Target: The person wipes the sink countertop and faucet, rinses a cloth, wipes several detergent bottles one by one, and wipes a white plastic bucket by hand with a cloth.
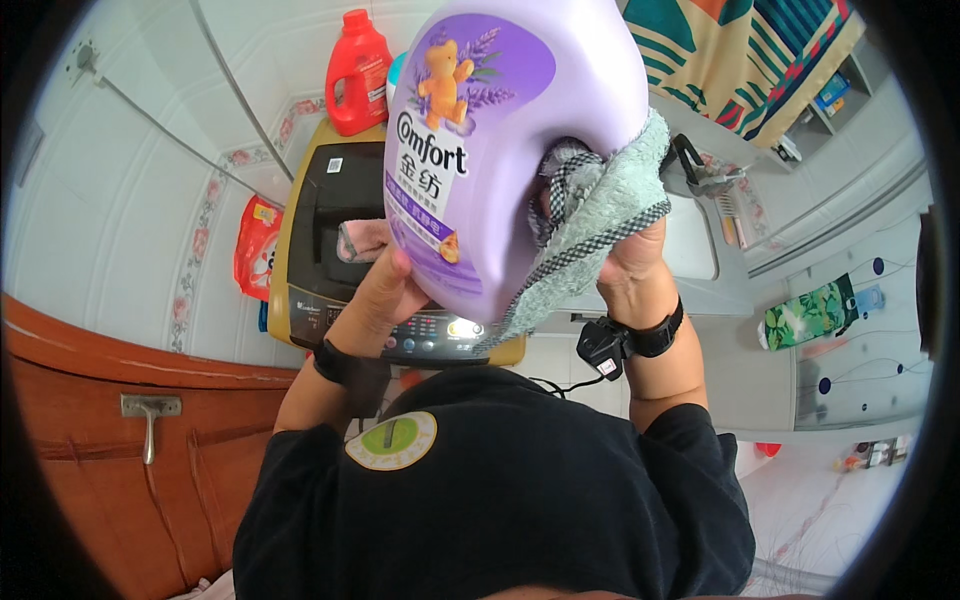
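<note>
A large lilac Comfort fabric softener bottle [495, 225] is held up in front of me, its printed front partly facing the camera. My left hand [386, 289] grips it low on the left side, thumb on the front. At the handle opening, my right hand [637, 251] grips a pale grey-green cloth [600, 232] with black-and-white checked edging. Part of that cloth is bunched into the opening, and it hides most of my right fingers. Beside my left thumb a pink cloth [364, 240] shows over the washing machine lid; its far end is hidden behind the bottle.
Behind the bottle stands a gold-and-black top-loading washing machine [330, 187] with a lit panel. A red jug [358, 79] rests at its back. Left are a red packet [257, 247] and a wooden door [150, 480]; right, a white basin [686, 240] and a patterned curtain [739, 60].
</note>
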Demonstrator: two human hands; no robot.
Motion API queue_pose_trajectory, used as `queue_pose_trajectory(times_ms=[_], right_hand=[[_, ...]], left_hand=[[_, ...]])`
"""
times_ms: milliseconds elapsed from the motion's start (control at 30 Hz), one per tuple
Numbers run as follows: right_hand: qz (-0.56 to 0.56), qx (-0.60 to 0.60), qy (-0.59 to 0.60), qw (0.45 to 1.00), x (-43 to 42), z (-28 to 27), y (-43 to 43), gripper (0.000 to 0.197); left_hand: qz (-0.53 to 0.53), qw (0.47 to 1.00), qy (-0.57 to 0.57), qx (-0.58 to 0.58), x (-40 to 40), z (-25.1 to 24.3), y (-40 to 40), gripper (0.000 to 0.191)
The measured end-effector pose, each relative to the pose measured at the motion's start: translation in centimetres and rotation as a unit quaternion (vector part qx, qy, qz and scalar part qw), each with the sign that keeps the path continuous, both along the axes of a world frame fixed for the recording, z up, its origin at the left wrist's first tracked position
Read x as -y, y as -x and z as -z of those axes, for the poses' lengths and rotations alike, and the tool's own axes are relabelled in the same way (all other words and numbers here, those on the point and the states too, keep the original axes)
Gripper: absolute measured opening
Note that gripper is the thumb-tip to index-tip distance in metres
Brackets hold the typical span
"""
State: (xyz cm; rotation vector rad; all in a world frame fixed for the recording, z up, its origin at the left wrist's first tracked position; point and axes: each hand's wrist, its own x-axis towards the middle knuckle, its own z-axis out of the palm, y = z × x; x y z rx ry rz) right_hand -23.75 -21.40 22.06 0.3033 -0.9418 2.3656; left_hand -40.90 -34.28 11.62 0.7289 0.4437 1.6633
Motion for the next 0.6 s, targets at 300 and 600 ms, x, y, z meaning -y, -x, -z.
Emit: queue_pose_trajectory(times_ms=[300, 600], right_hand=[[-0.13, 0.016, 0.065, 0.989, -0.8, -1.3, 0.4, 0.05], [0.24, 0.186, -0.611, 0.731, 1.9, -7.2, 0.1, 0.034]], left_hand=[[-0.023, 0.999, -0.046, -0.001, -0.5, -0.7, -0.1, 0.081], [-0.057, 0.996, -0.047, 0.044, -0.2, -1.2, -0.2, 0.086]])
